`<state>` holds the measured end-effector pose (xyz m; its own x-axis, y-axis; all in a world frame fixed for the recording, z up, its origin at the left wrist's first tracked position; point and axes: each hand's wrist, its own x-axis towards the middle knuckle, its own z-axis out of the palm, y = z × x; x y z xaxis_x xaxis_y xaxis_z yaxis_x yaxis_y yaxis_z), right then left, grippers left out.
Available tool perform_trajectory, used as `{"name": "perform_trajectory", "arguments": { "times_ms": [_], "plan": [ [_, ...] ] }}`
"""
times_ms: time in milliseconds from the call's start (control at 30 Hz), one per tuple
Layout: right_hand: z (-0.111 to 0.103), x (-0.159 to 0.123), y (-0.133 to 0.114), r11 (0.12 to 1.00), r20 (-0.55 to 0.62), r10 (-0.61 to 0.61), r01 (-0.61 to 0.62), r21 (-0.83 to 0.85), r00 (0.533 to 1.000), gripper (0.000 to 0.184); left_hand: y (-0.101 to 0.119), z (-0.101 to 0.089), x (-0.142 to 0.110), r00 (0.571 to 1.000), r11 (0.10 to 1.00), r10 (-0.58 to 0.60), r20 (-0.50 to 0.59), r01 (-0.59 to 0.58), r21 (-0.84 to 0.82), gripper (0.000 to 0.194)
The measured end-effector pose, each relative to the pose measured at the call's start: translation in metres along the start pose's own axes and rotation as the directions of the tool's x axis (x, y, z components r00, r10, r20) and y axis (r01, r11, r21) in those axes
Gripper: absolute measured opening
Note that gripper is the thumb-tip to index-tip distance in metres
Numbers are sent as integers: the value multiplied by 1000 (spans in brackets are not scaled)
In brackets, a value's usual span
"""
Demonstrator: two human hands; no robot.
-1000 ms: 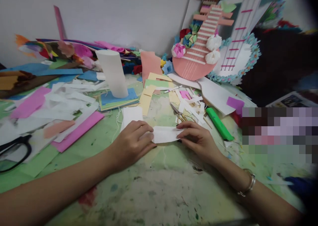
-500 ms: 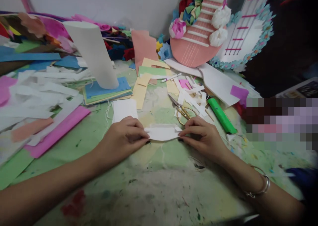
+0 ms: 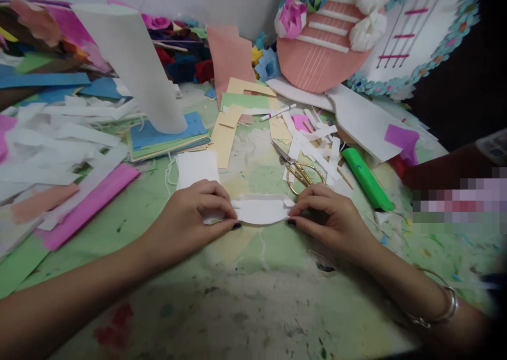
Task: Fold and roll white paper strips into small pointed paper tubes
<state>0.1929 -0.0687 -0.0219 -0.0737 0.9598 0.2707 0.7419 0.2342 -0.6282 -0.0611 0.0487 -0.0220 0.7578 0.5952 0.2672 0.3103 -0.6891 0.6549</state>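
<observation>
Fingers (image 3: 224,226) and thumbs of both hands were pinched nearly together just left and right of the frame's centre, the left hand (image 3: 194,207) gripping one end of a small folded white paper (image 3: 263,212) and the right hand (image 3: 330,217) the other. That paper stretched between them over the paint-stained green tabletop (image 3: 190,302), its far edge turned up in a narrow flap; the two-ended grip was probably meant to hold it level and its crease straight. White sheets (image 3: 197,166) lay just beyond the left hand, seemingly for easy reach. Gold-handled scissors (image 3: 300,173) lay just beyond the right hand, blades pointing away; whether they touched it could not be told. At upper left, a smooth, matte white cylinder (image 3: 137,64) stood on a stack of coloured paper (image 3: 170,139), perhaps clear of the limp white strips (image 3: 59,143) heaped at the left edge. A glossy green roll (image 3: 367,179) lay at right; at upper right, a salmon instrument-shaped cutout (image 3: 336,69) bore crumpled paper blooms (image 3: 291,18).
</observation>
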Motion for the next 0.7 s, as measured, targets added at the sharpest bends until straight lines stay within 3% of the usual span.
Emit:
{"name": "perform_trajectory", "arguments": {
  "times_ms": [700],
  "plan": [
    [6, 5, -7, 995, -2, 90, -90, -51, 996, 9, 6, 9, 2, 997, 996, -80, -16, 81, 45, 11]
  ]
}}
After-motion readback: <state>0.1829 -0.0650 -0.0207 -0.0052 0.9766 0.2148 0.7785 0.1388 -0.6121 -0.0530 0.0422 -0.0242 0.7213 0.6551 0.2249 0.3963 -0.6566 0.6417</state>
